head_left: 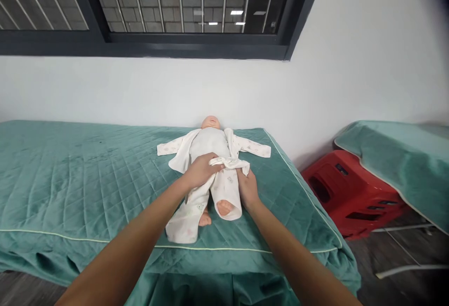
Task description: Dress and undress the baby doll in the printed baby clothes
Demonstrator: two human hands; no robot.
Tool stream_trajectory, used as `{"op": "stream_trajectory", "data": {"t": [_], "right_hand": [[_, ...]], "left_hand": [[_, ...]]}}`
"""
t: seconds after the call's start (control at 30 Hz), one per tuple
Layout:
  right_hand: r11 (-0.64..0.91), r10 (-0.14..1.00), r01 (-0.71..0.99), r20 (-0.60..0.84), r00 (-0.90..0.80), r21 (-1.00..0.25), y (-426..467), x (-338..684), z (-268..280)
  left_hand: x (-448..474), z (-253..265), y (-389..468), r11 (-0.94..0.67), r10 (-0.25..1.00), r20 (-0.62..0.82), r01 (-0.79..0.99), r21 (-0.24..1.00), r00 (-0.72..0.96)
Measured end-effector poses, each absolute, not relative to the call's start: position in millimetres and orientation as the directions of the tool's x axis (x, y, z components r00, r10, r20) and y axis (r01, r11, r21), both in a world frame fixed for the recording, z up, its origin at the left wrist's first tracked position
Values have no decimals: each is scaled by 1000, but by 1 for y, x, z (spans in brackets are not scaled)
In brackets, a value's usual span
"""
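Observation:
A baby doll (211, 122) lies on its back on the green quilted cover, head toward the wall. Its white patterned jacket (180, 158) hangs open at the front, sleeves spread to both sides. On the doll's legs is a printed white garment (229, 185), with one foot in the right leg opening and the other foot beside the left leg. My left hand (203, 170) is closed on the bunched cloth at the doll's waist. Against the right edge of that cloth, my right hand (247, 187) has its fingers partly hidden behind the fabric, apparently pinching it.
The green quilted bed cover (105, 179) spreads wide to the left. At right stand red plastic chairs or stools (351, 193) beside another green-covered surface (403, 156). A white wall (140, 86) and a barred dark-framed window (196, 39) rise behind.

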State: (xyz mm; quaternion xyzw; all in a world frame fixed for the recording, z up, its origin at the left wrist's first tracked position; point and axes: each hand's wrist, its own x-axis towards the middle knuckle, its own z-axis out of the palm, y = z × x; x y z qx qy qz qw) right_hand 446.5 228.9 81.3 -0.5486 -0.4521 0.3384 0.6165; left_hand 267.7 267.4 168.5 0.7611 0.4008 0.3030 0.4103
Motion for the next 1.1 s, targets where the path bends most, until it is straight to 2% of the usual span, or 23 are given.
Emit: {"op": "stream_trajectory", "data": {"t": [0.17,0.23,0.27,0.33,0.4,0.47,0.5,0.57,0.67,0.73,0.8,0.9,1.03,1.1], "right_hand": [[177,908,94,199,369,-980,257,451,78],[173,907,107,201,371,-979,260,452,76],[172,904,121,205,375,-978,259,451,75],[201,895,184,256,364,-962,252,449,78],[293,888,290,371,271,-911,244,447,89],[402,891,378,452,50,-834,239,444,109],[441,890,405,447,-84,-801,240,442,121],[457,886,442,354,-298,-771,248,437,145],[350,897,472,144,-418,-809,271,426,166],[258,876,406,35,-481,-877,285,420,165],[172,852,285,-3,-523,-943,294,418,155],[29,915,84,-7,-403,-996,298,422,138],[-72,976,-295,-6,-218,-953,296,430,129],[-76,974,-369,10,-226,-926,295,430,129]], "left_hand": [[280,158,285,-513,843,253,565,646,475],[279,155,287,-507,855,276,595,623,439],[276,155,287,-486,867,277,579,655,415],[265,154,286,-408,889,225,468,784,398],[250,152,286,-273,885,130,274,922,447],[237,147,288,-86,862,50,48,995,504],[232,144,289,2,856,29,-60,998,516],[229,136,293,129,859,11,-238,963,511],[235,123,298,179,886,12,-366,913,464],[239,115,301,179,906,8,-402,898,422],[238,109,303,178,907,17,-420,890,421],[229,107,304,185,846,62,-399,898,530],[221,110,302,238,723,16,-271,933,690],[223,110,300,270,745,-30,-260,927,666]]}}
